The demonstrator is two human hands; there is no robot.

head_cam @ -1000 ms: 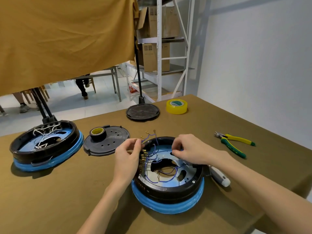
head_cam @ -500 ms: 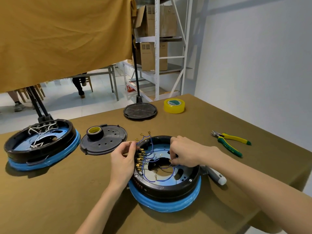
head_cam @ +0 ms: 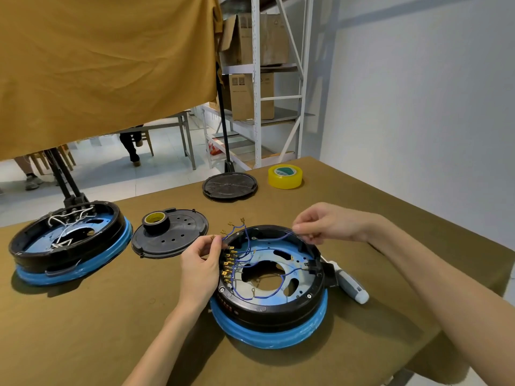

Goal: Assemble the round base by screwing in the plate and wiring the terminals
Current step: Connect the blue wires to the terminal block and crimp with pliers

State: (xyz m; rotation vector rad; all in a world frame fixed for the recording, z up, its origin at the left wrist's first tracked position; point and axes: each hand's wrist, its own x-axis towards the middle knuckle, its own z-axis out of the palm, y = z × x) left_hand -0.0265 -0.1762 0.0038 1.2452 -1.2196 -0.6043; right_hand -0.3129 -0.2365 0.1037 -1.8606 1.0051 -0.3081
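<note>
Over the round base [head_cam: 269,307], both hands [head_cam: 203,263] [head_cam: 324,222] pinch wire [head_cam: 274,237].

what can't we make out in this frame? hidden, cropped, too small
Head view only:
- Screwdriver: tip hidden behind the round base.
- Blue wire end pinched in the right hand: covered by its fingers.
- Left hand pinches a wire end; the wire's route is lost in the bundle.
- Red print on the base wall: too small to read.
- Seating of the brass terminals: too small.
</note>
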